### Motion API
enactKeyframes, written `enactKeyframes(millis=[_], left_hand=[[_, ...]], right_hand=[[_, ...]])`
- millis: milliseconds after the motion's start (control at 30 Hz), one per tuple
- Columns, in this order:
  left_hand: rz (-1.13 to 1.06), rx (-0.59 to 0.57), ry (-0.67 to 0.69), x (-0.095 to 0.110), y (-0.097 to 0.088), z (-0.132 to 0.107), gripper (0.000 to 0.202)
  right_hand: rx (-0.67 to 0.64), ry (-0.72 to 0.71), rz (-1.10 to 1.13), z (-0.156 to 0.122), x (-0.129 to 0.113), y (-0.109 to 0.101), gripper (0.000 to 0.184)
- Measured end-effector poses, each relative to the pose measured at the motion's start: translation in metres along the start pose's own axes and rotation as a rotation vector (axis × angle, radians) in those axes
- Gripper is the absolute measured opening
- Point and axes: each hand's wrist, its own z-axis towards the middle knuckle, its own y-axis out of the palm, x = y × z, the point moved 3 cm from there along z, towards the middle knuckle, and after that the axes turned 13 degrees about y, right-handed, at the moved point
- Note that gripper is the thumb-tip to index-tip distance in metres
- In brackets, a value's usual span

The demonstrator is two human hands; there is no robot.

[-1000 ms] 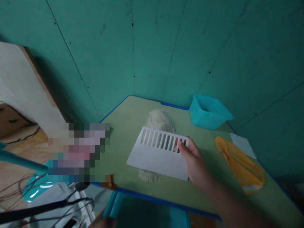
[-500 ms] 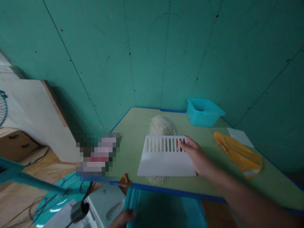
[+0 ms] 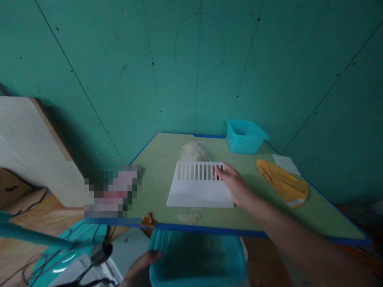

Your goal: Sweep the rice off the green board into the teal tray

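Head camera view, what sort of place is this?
Probably a makeshift work corner: a pale green, blue-edged table against teal board walls, a heap of white grains, a teal plastic bin at the back.

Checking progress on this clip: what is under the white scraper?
Loose grain shows on the table just past the near edge of the scraper, held by the right hand. Whatever lies directly beneath the blade is covered.

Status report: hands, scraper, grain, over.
Right hand grips white slotted scraper on table. Left hand at rim of teal bin below edge. Small grain pile between scraper and edge; nothing blocking.
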Motion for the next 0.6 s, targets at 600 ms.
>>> enactKeyframes(millis=[600], left_hand=[[0.116, 0.025, -0.003, 0.003, -0.008, -0.014, 0.040]], right_hand=[[0.033, -0.068, -0.038, -0.004, -0.006, -0.001, 0.026]])
